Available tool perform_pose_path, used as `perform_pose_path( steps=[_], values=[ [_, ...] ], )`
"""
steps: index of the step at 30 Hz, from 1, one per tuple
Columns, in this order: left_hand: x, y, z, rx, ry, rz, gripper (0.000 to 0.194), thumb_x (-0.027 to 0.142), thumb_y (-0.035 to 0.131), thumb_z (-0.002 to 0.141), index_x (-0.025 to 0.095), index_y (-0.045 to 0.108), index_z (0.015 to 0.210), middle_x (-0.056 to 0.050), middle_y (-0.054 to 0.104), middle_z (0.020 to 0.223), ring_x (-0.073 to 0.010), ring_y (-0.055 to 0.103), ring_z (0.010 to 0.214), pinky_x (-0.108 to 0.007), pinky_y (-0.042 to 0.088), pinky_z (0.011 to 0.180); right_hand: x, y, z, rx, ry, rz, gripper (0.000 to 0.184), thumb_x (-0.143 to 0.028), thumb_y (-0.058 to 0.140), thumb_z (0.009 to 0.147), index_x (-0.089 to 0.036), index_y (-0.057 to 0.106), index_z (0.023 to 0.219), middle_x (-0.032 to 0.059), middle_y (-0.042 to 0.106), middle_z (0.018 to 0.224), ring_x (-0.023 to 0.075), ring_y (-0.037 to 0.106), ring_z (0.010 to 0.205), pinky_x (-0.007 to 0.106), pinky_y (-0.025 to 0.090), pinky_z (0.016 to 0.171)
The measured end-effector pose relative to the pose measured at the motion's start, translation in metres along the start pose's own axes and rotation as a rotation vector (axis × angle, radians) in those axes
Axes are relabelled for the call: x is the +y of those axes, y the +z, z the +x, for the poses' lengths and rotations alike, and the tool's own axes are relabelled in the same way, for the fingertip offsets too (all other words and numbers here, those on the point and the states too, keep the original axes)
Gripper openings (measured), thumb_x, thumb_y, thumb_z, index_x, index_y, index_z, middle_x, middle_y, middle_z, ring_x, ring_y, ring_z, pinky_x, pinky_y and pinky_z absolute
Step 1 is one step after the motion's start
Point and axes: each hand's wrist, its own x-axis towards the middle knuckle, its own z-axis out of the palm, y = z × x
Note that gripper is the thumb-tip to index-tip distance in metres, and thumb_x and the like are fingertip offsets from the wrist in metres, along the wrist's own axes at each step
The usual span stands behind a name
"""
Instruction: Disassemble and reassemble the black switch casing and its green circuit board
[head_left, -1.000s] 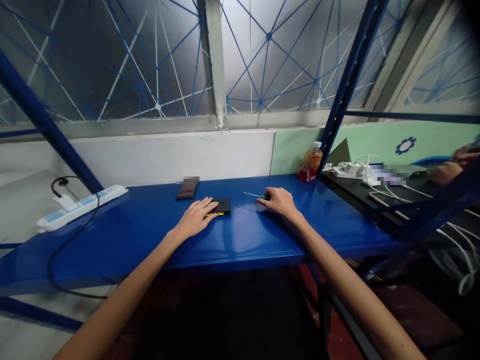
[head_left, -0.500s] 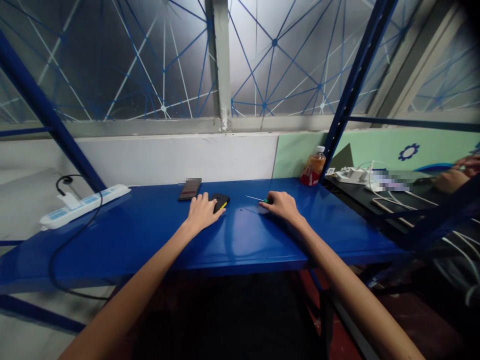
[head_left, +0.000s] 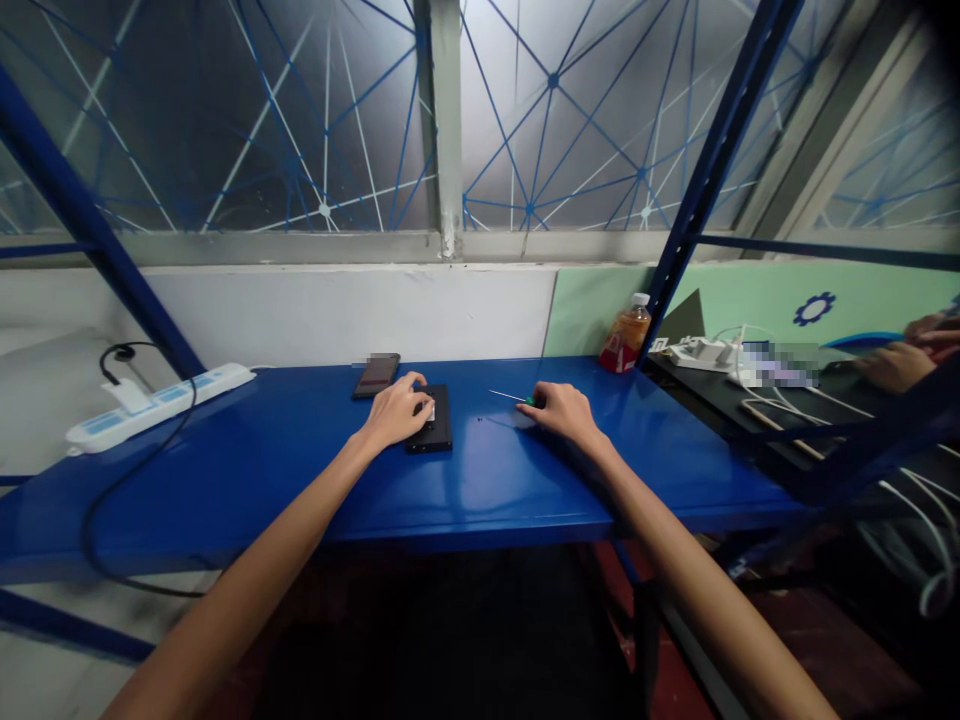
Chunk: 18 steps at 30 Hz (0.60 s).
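Find the black box [head_left: 441,424] turned end-on since the earlier head-view frame, flat on the worktop [head_left: 472,490] beneath a left hand [head_left: 397,411] set over its left side, grip half curled, though cannot tell whether pinching or merely resting. Keep it pressed flat and square without covering the face. Note the right hand [head_left: 564,409], knuckles up, grip closed round the green-handled screwdriver [head_left: 529,401], shaft pointing left above tiny dark specks [head_left: 480,419].

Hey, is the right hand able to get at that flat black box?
Probably yes: between the right hand and the black box I see just tiny dark specks and the screwdriver that hand holds. The left hand covers part of the box, though.
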Motion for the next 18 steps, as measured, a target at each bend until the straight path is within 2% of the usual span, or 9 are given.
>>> perform_pose_path(
  steps=[2, 4, 8, 18],
  values=[
    [0.0, 0.004, 0.005, 0.013, 0.063, -0.012, 0.037, 0.033, 0.041, 0.092, 0.019, 0.072, 0.102, -0.011, 0.051, 0.134, -0.027, 0.056, 0.112, -0.042, 0.045, 0.095, 0.0, 0.0, 0.0, -0.004, 0.001, -0.003, 0.036, -0.056, 0.058, 0.081, -0.022, 0.067, 0.083, 0.0052, 0.071, 0.082, 0.0205, 0.063, 0.075, 0.025, 0.028, 0.054],
    [0.0, 0.01, 0.009, -0.039, 0.112, -0.067, 0.04, 0.03, 0.039, 0.091, 0.017, 0.066, 0.117, -0.012, 0.046, 0.142, -0.028, 0.048, 0.126, -0.043, 0.039, 0.105, 0.0, 0.0, 0.0, -0.008, -0.001, -0.002, 0.036, -0.056, 0.058, 0.081, -0.022, 0.067, 0.084, 0.0055, 0.071, 0.083, 0.0206, 0.063, 0.076, 0.025, 0.029, 0.054],
    [0.003, 0.016, 0.011, -0.18, 0.078, -0.123, 0.048, 0.032, 0.032, 0.095, 0.013, 0.052, 0.134, -0.013, 0.045, 0.145, -0.0273, 0.041, 0.135, -0.044, 0.033, 0.11, 0.0, 0.001, -0.001, -0.017, 0.005, 0.0, 0.037, -0.058, 0.058, 0.081, -0.021, 0.067, 0.084, 0.0059, 0.071, 0.084, 0.0211, 0.064, 0.078, 0.025, 0.029, 0.055],
    [0.009, 0.002, 0.011, -0.122, 0.022, -0.01, 0.055, 0.055, 0.043, 0.09, 0.013, 0.068, 0.116, -0.017, 0.06, 0.129, -0.0339, 0.055, 0.118, -0.048, 0.04, 0.098, 0.002, 0.003, 0.0, -0.006, -0.026, 0.012, 0.038, -0.057, 0.055, 0.083, -0.022, 0.068, 0.086, 0.0056, 0.071, 0.082, 0.0197, 0.062, 0.074, 0.024, 0.027, 0.054]
  ],
)
